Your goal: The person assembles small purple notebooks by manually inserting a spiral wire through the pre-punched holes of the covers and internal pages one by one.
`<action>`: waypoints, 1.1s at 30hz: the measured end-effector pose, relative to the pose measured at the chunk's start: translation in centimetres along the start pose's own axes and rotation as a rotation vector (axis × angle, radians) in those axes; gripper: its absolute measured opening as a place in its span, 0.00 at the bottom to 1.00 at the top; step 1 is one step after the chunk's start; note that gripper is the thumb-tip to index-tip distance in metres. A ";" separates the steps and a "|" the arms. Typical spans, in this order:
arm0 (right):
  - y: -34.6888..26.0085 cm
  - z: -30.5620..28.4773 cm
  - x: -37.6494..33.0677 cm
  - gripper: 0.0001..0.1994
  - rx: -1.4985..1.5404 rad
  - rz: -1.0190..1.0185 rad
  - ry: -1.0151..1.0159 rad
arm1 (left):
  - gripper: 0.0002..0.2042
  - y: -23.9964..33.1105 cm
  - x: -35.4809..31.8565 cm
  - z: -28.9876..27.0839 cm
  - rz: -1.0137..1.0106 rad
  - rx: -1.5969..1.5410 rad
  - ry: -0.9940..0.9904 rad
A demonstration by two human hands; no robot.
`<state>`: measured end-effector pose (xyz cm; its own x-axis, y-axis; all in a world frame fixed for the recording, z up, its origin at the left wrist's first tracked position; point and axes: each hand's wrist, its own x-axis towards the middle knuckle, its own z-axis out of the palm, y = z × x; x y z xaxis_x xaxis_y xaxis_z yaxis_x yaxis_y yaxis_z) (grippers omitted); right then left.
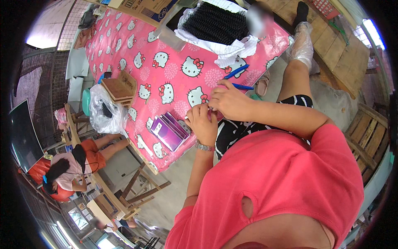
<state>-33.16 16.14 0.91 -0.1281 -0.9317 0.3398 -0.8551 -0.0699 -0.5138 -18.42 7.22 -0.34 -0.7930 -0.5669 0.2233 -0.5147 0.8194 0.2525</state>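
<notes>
At the near edge of a pink table cover with a cartoon cat print (170,70), my two hands are close together. My left hand (202,126), with a watch or bracelet at its wrist, has its fingers curled, and a small white tip shows beside them. My right hand (230,101) bends over the left one's fingertips, its own fingers pinched. What lies between them is small and mostly hidden. Just beyond the right hand are two blue pen-like tools (237,71). Purple flat packs (170,130) lie in a fanned stack left of my left hand.
Black crimped strands (215,23) rest on white paper at the far side, near a cardboard box (143,10). Brown wooden blocks (119,88) and a clear plastic bag (107,110) are at the left edge. Another person (68,170) sits at a bench farther left.
</notes>
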 end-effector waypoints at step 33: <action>-1.0 -0.9 2.0 0.08 -0.318 -0.008 -0.381 | 0.17 -0.2 0.1 -0.1 0.018 -0.112 0.064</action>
<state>-33.00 14.72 2.86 0.0211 -0.9998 0.0002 -0.9737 -0.0206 -0.2267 -18.36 7.05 -0.26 -0.7776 -0.5591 0.2877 -0.4576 0.8170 0.3507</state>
